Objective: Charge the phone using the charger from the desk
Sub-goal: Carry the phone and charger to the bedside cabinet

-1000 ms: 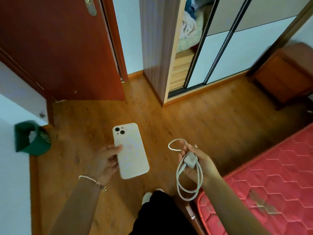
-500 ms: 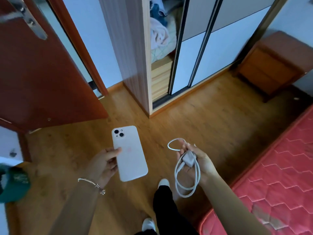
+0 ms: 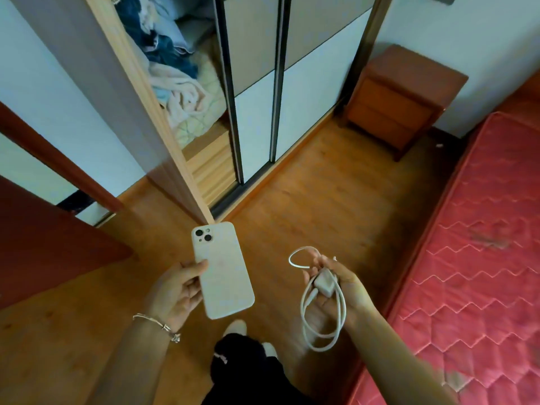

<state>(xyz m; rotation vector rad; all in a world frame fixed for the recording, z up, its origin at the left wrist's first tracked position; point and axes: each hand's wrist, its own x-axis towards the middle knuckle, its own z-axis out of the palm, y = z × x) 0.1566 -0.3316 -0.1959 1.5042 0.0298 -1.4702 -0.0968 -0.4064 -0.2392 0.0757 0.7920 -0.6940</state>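
White all round here: the white slab-shaped phone in its matte case [image 3: 222,270] sits at centre-bottom of the frame, back up with the camera lenses at the top, pinched along its left edge by the left hand [image 3: 175,290], thumb on the back and the other fingers curled under. Looks light and rigid, but that case is probably a bit slick, and an edge pinch like that could let it pivot, so I'd wrap further round the sides before plugging in. Just right of centre, the right hand [image 3: 342,283] cups the small white plastic charger block [image 3: 323,283], fingers loosely curled round it, while the soft white cable [image 3: 323,323] droops in floppy loops below. Grab the cable by its stiff plug end, I reckon, since the cord itself will just flop. Which end that is, I can't tell.
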